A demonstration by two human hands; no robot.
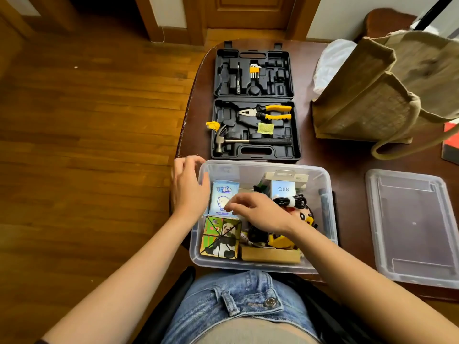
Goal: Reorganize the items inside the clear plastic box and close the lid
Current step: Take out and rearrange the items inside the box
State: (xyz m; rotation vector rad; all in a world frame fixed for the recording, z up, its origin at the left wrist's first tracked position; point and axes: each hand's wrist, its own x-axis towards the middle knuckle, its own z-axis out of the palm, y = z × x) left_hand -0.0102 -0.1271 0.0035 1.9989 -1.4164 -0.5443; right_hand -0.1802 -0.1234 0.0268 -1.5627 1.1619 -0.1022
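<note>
The clear plastic box [325, 180] sits at the table's near edge, lid off. Its clear lid [412, 227] lies flat on the table to the right. Inside are a blue cartoon packet [222, 194], a panda picture cube [219, 238], a white Q88 box [283, 187], a coiled black cable [291, 201], a cartoon-face toy [304, 216], a yellow item [278, 240] and a brown cardboard box [270, 254]. My left hand [187, 187] holds the box's left wall, thumb inside. My right hand [258, 212] reaches into the box, fingertips touching the blue packet.
An open black tool case [255, 105] with pliers, a hammer and hex keys lies just behind the box. A jute bag [382, 88] stands at the back right, over a white plastic bag [330, 63]. A red and black object [450, 145] is at the right edge. Wooden floor lies left.
</note>
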